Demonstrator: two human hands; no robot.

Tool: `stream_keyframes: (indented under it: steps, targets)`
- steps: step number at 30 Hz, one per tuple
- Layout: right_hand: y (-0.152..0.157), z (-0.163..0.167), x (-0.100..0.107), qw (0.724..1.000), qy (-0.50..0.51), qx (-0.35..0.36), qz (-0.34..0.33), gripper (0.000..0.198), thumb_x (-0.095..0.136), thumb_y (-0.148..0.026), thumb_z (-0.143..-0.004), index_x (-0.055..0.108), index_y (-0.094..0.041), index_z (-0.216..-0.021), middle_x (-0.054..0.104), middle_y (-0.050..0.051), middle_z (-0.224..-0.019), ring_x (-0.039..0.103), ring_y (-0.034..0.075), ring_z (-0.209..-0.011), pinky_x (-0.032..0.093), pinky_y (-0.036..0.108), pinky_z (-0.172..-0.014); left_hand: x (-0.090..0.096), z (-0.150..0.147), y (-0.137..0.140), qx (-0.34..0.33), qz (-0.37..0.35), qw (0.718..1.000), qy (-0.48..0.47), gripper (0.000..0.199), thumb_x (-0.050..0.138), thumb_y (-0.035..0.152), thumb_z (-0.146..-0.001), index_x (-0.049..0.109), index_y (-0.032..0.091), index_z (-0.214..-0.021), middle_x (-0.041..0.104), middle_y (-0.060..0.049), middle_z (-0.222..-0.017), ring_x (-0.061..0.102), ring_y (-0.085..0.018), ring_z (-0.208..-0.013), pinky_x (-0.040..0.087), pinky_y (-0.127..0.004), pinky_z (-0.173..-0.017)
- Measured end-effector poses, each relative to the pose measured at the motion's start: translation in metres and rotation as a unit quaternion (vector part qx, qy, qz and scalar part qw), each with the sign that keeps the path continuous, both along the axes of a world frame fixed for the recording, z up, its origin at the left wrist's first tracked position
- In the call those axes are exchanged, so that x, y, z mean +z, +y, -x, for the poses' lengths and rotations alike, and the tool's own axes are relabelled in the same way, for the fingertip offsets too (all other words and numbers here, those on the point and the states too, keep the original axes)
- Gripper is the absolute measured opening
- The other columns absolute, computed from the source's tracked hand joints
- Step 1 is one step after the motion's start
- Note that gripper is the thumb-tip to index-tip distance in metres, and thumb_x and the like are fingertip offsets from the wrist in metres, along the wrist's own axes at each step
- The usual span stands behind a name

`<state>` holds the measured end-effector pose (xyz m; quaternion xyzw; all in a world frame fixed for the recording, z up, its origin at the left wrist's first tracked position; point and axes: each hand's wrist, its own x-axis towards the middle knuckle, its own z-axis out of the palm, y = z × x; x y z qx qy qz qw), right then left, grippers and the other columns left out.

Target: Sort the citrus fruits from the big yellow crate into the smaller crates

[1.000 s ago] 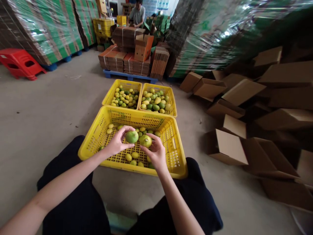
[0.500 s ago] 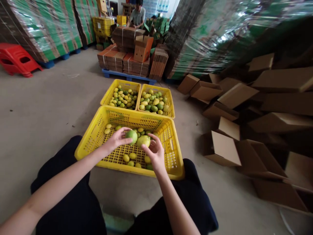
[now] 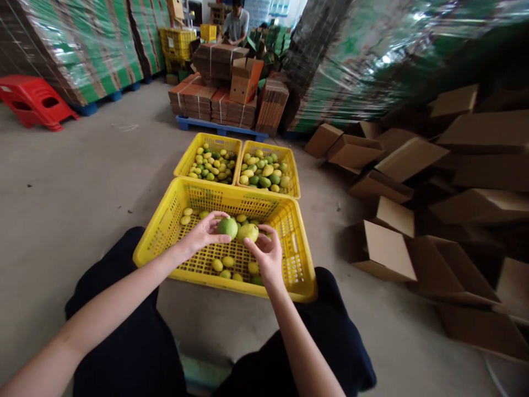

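Note:
My left hand (image 3: 202,236) is closed round a green lemon (image 3: 227,227), thumb below and fingers behind it. A yellow-green lemon (image 3: 247,233) sits in the grip of my right hand (image 3: 269,255), close beside the green one. Both fruits are held above a large yellow plastic crate (image 3: 157,238) between my knees. Inside that crate, several lemons lie at the front (image 3: 217,265), a couple at the left wall (image 3: 185,219), and others behind my hands, partly hidden.
Two smaller-looking yellow crates, left (image 3: 188,157) and right (image 3: 293,171), hold many lemons beyond mine. Open cardboard boxes (image 3: 388,251) are heaped on the right. Flattened cartons (image 3: 192,99) stand on a blue pallet (image 3: 221,130), a person (image 3: 236,26) behind them. A red stool (image 3: 37,102) is at left.
The view has shifted slightly, so the scene sits a little further right. Both hands still hold the same two fruits, with the yellow-green one turned slightly.

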<state>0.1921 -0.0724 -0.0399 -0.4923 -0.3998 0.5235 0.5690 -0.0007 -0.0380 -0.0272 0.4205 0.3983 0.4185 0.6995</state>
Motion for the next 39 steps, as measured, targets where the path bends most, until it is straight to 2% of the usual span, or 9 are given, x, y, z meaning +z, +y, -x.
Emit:
stream_keyframes:
  steps: [3, 8, 11, 15, 19, 27, 30, 34, 39]
  targets:
    - [0.001, 0.000, -0.001, 0.997, -0.032, -0.037, -0.067, 0.069, 0.090, -0.032, -0.058, 0.047, -0.030, -0.112, 0.070, -0.002, -0.090, 0.068, 0.019, -0.085, 0.056, 0.039, -0.087, 0.008, 0.001, -0.002, 0.008, -0.065, 0.998, 0.019, 0.061, 0.092, 0.017, -0.054, 0.066, 0.025, -0.108, 0.065, -0.005, -0.114, 0.063, -0.019, -0.098, 0.048, -0.041, -0.098]
    - [0.003, 0.001, -0.004, 0.995, -0.031, -0.023, -0.097, 0.047, 0.088, -0.032, -0.061, 0.055, -0.027, -0.094, 0.068, 0.001, -0.102, 0.066, 0.019, -0.093, 0.054, 0.039, -0.091, 0.006, 0.001, -0.004, -0.001, -0.088, 0.996, 0.015, 0.063, 0.088, 0.015, -0.061, 0.065, 0.027, -0.118, 0.057, -0.005, -0.123, 0.060, -0.019, -0.101, 0.048, -0.042, -0.099]
    - [0.003, 0.001, -0.005, 0.997, -0.002, -0.028, -0.076, 0.044, 0.088, -0.034, -0.061, 0.057, -0.026, -0.091, 0.067, -0.001, -0.094, 0.066, 0.018, -0.088, 0.055, 0.037, -0.086, 0.002, 0.001, -0.003, 0.011, -0.061, 0.998, -0.010, 0.069, 0.087, 0.017, -0.065, 0.057, 0.029, -0.126, 0.056, -0.006, -0.126, 0.062, -0.020, -0.104, 0.048, -0.043, -0.100]
    - [0.004, 0.000, -0.006, 0.999, 0.033, -0.025, -0.027, 0.039, 0.085, -0.039, -0.065, 0.063, -0.025, -0.093, 0.069, 0.000, -0.094, 0.066, 0.019, -0.090, 0.054, 0.037, -0.087, 0.000, 0.000, -0.001, 0.021, 0.000, 0.997, -0.077, 0.046, 0.082, 0.019, -0.071, 0.062, 0.020, -0.113, 0.063, -0.009, -0.124, 0.062, -0.023, -0.113, 0.044, -0.042, -0.108]
    - [0.006, 0.001, -0.010, 0.993, 0.112, -0.008, 0.027, 0.042, 0.084, -0.045, -0.065, 0.063, -0.025, -0.095, 0.072, 0.001, -0.092, 0.070, 0.019, -0.082, 0.058, 0.041, -0.085, -0.001, -0.001, 0.002, 0.020, 0.058, 0.993, -0.105, 0.036, 0.073, 0.023, -0.081, 0.066, 0.018, -0.117, 0.066, -0.011, -0.126, 0.061, -0.025, -0.120, 0.044, -0.039, -0.111]
    - [0.010, 0.006, -0.018, 0.990, 0.136, 0.005, 0.043, 0.040, 0.083, -0.049, -0.066, 0.065, -0.023, -0.090, 0.072, 0.000, -0.082, 0.072, 0.018, -0.071, 0.062, 0.041, -0.080, -0.003, 0.003, 0.011, 0.044, 0.070, 0.995, -0.059, 0.033, 0.062, 0.027, -0.092, 0.065, 0.025, -0.125, 0.065, -0.009, -0.131, 0.072, -0.021, -0.099, 0.053, -0.041, -0.101]
    - [0.008, 0.008, -0.017, 0.994, 0.103, 0.004, 0.027, 0.041, 0.083, -0.047, -0.066, 0.069, -0.022, -0.095, 0.074, 0.002, -0.092, 0.072, 0.020, -0.079, 0.062, 0.043, -0.085, -0.002, 0.004, 0.011, 0.024, 0.063, 0.996, -0.050, 0.043, 0.068, 0.034, -0.087, 0.063, 0.022, -0.128, 0.066, -0.012, -0.129, 0.071, -0.022, -0.100, 0.051, -0.044, -0.104]
    - [0.004, 0.009, -0.014, 0.995, 0.087, 0.031, 0.028, 0.052, 0.089, -0.039, -0.060, 0.072, -0.024, -0.107, 0.076, 0.003, -0.107, 0.072, 0.025, -0.097, 0.054, 0.049, -0.100, -0.005, 0.000, 0.005, 0.012, 0.020, 1.000, 0.007, 0.071, 0.087, 0.024, -0.068, 0.056, 0.021, -0.132, 0.066, -0.012, -0.122, 0.066, -0.026, -0.109, 0.045, -0.051, -0.109]
    - [0.003, 0.008, -0.011, 0.995, 0.083, 0.047, 0.026, 0.055, 0.090, -0.038, -0.058, 0.072, -0.025, -0.109, 0.076, 0.003, -0.110, 0.072, 0.026, -0.101, 0.053, 0.048, -0.101, -0.008, -0.004, 0.002, 0.012, -0.006, 1.000, 0.009, 0.065, 0.087, 0.027, -0.068, 0.053, 0.021, -0.122, 0.068, -0.012, -0.114, 0.065, -0.027, -0.110, 0.044, -0.055, -0.107]
